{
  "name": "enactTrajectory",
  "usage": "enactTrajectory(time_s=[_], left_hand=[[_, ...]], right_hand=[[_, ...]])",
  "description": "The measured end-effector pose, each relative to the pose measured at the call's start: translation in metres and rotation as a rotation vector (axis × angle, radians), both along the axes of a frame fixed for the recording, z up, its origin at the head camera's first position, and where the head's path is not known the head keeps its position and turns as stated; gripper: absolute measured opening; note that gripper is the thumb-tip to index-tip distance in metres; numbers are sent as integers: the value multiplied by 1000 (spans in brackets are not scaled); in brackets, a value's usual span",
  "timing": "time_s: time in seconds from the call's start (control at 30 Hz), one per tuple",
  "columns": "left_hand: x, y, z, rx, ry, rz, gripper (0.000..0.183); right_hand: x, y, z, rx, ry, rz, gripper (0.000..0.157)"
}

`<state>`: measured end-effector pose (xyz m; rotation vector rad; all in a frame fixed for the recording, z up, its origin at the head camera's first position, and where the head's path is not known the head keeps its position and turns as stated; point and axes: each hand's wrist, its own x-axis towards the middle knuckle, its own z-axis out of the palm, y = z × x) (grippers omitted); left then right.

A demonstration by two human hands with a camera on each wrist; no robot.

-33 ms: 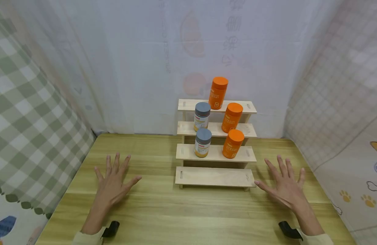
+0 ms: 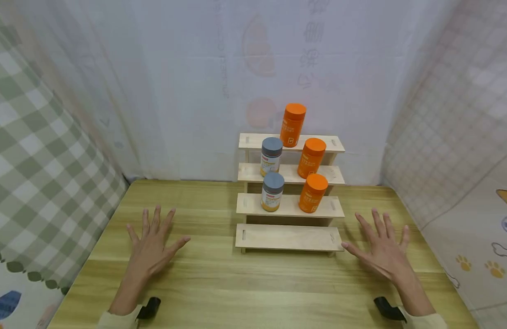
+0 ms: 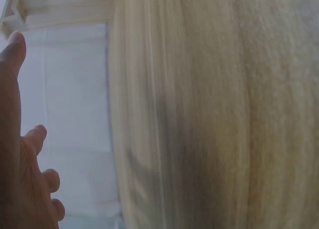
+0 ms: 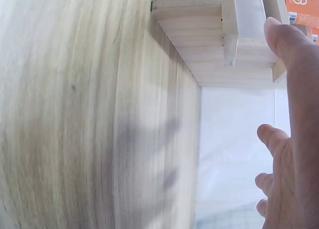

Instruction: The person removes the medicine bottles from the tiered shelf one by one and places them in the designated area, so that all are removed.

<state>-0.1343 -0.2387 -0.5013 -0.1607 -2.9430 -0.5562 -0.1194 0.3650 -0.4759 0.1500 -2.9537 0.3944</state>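
My left hand [image 2: 151,249] is held over the left part of the table with its fingers spread and nothing in it. On the other side my right hand [image 2: 385,252] is spread the same way, its thumb tip near the right end of the lowest step. Between them stands a stepped wooden rack [image 2: 288,236]. An orange bottle [image 2: 292,125] is on the top step. A grey-lidded bottle [image 2: 271,157] and an orange bottle [image 2: 311,159] share the step below. Another grey-lidded bottle [image 2: 272,192] and orange bottle [image 2: 313,194] stand on the third step. The bottom step is bare.
The wood-grained table [image 2: 204,283] runs under both hands. A pale printed curtain [image 2: 175,91] hangs behind the rack. Checked cloth [image 2: 43,137] closes the left side, and a pale patterned cloth [image 2: 455,160] the right. Black wrist mounts [image 2: 149,308] show at both sleeves.
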Motion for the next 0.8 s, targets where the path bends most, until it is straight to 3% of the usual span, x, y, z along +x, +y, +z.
enactTrajectory(time_s=[0.5, 0.8], left_hand=[[-1, 3, 1, 34, 1, -17, 92], [-5, 16, -1, 100, -32, -28, 93]], right_hand=[[4, -8, 5, -66, 13, 20, 92], [3, -14, 4, -148, 40, 81, 90]])
